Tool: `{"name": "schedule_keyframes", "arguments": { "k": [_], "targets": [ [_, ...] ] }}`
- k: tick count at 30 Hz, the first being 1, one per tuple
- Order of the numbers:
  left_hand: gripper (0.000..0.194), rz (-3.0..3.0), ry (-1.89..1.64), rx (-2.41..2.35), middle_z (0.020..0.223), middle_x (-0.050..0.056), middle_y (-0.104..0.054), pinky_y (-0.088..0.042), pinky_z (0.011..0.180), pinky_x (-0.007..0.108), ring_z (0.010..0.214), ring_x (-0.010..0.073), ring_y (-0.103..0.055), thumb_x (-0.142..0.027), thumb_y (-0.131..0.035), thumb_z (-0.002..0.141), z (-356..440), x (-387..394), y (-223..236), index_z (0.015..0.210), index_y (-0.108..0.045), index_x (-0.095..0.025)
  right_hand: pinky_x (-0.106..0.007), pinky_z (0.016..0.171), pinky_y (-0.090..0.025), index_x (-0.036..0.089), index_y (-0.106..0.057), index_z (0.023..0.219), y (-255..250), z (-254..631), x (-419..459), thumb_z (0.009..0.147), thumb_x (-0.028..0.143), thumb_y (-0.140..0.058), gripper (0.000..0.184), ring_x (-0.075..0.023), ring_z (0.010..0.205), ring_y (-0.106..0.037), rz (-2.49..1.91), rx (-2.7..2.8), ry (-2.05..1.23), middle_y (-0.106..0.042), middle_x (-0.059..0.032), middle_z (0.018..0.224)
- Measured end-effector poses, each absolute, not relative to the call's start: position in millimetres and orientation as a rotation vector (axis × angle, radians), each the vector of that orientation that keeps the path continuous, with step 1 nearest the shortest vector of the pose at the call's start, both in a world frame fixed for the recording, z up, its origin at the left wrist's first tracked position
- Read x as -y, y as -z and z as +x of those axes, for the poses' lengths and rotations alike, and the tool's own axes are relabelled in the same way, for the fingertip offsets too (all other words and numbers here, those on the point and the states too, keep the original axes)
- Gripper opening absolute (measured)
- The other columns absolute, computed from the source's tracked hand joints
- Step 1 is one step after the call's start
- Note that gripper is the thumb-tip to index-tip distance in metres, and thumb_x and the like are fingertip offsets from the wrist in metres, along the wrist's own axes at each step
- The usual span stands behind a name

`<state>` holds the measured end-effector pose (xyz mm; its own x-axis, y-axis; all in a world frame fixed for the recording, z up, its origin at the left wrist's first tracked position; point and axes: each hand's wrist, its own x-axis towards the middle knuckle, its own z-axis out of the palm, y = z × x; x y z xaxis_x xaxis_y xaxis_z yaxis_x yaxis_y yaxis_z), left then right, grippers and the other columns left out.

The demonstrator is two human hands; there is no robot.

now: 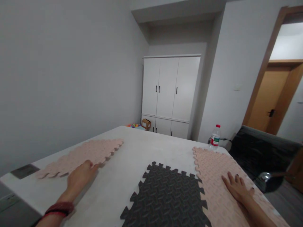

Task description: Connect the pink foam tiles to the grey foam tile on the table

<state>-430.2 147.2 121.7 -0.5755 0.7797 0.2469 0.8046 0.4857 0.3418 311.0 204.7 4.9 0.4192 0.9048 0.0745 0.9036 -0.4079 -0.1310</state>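
Note:
A dark grey foam puzzle mat (165, 197) lies in the middle of the white table (139, 145). One pink foam mat (82, 156) lies at the left and another pink foam mat (217, 179) at the right, its toothed edge beside the grey one. My left hand (79, 178) rests with its fingertips on the near edge of the left pink mat, fingers extended. My right hand (236, 187) lies flat and open on the right pink mat, fingers spread.
A water bottle (215, 136) stands at the table's far right corner. A black chair (262, 154) sits to the right. A white wardrobe (170, 94) stands against the far wall, with a cardboard box (146, 123) on the floor by it. A wooden door (272, 97) is at the right.

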Motion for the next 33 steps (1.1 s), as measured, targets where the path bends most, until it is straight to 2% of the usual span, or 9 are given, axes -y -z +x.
{"name": "schedule_keyframes", "arguments": {
  "k": [5,9,13,19,24,29,33],
  "targets": [
    [0.03,-1.644,1.054,2.391,0.075,0.002,-0.061,-0.039,0.069,0.032,0.081,0.0262,-0.058,-0.049,-0.039,0.076,-386,-189,-157,0.082,-0.048,-0.021,-0.07,0.096,-0.008,0.024,-0.019,0.142,-13,306,-203,0.078,0.07,-0.013,0.079,-0.0349,0.134,-0.013,-2.54,1.596,-0.009,-0.014,-0.0151,0.148],
    [0.025,-2.144,1.209,2.084,0.087,0.002,-0.064,-0.044,0.074,0.027,0.086,0.019,-0.059,-0.045,-0.035,0.079,-306,-232,-161,0.078,-0.044,-0.022,-0.068,0.097,-0.01,0.024,-0.021,0.142,-14,305,-204,0.079,0.069,-0.011,0.077,-0.0329,0.134,-0.012,-2.565,1.588,0.004,-0.014,-0.0138,0.148],
    [0.013,-2.549,1.04,1.775,0.101,0.003,-0.063,-0.043,0.078,0.027,0.093,0.0177,-0.058,-0.034,-0.038,0.078,-229,-263,-144,0.079,-0.042,-0.023,-0.068,0.098,-0.01,0.025,-0.019,0.142,-12,306,-205,0.081,0.068,-0.009,0.075,-0.0312,0.135,-0.011,-2.577,1.586,0.023,-0.014,-0.0127,0.148],
    [0.009,-2.797,0.535,1.482,0.081,0.003,-0.061,-0.04,0.076,0.03,0.081,0.0209,-0.056,-0.022,-0.052,0.064,-189,-282,-113,0.073,-0.049,-0.022,-0.068,0.097,-0.009,0.026,-0.02,0.142,-13,306,-205,0.08,0.07,-0.008,0.077,-0.0316,0.134,-0.011,-2.567,1.584,0.038,-0.015,-0.0124,0.148],
    [0.008,-2.763,0.33,1.407,0.088,0.006,-0.061,-0.039,0.079,0.031,0.086,0.0208,-0.055,-0.02,-0.045,0.073,-197,-289,-100,0.078,-0.05,-0.021,-0.068,0.097,-0.009,0.028,-0.018,0.142,-14,305,-206,0.08,0.07,-0.006,0.076,-0.0302,0.135,-0.01,-2.571,1.574,0.034,-0.014,-0.0122,0.148],
    [0.008,-2.731,0.211,1.365,0.083,0.004,-0.062,-0.039,0.076,0.029,0.082,0.0192,-0.057,-0.022,-0.043,0.077,-200,-293,-102,0.078,-0.051,-0.022,-0.067,0.098,-0.008,0.029,-0.017,0.142,-15,305,-206,0.08,0.07,-0.005,0.075,-0.0293,0.135,-0.009,-2.58,1.566,0.029,-0.014,-0.0114,0.148],
    [0.02,-2.687,0.183,1.361,0.083,0.005,-0.063,-0.039,0.075,0.031,0.081,0.0201,-0.058,-0.032,-0.037,0.085,-195,-292,-102,0.08,-0.053,-0.021,-0.067,0.098,-0.008,0.029,-0.017,0.142,-16,304,-207,0.08,0.07,-0.005,0.075,-0.0305,0.135,-0.01,-2.573,1.568,0.023,-0.014,-0.0114,0.148]
  ]
}}
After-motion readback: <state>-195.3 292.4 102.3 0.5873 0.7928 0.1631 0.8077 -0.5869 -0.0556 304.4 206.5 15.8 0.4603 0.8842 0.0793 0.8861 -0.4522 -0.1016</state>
